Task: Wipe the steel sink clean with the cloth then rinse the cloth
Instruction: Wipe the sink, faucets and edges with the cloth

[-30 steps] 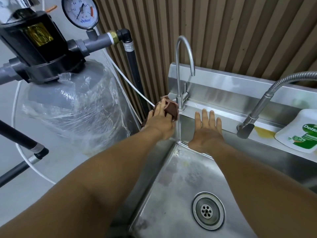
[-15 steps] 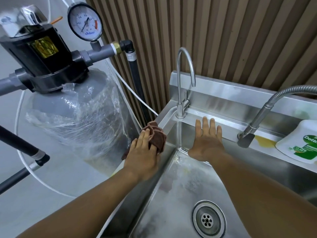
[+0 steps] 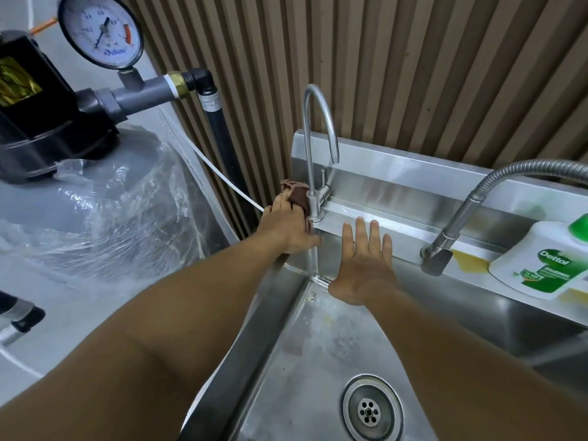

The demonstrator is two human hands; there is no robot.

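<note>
The steel sink [image 3: 321,342] fills the lower right, its basin dull and streaked, with a round drain [image 3: 370,410] near the bottom. My left hand [image 3: 286,227] presses a brown cloth [image 3: 297,195] onto the sink's far-left rim corner, right against the base of the thin gooseneck tap [image 3: 313,154]. The fingers curl over the cloth, which bunches beyond them. My right hand [image 3: 364,265] lies flat with straight fingers on the basin's back wall, holding nothing.
A flexible hose tap [image 3: 461,230] hangs over the back ledge at right, next to a white and green Dettol bottle [image 3: 547,262]. Left of the sink stand a plastic-wrapped tank [image 3: 95,218], a pump, a pressure gauge [image 3: 101,30] and a black pipe [image 3: 222,148].
My left hand slid the cloth back along the left rim toward me, then forward again to the tap base. The right hand stayed flat on the back wall.
</note>
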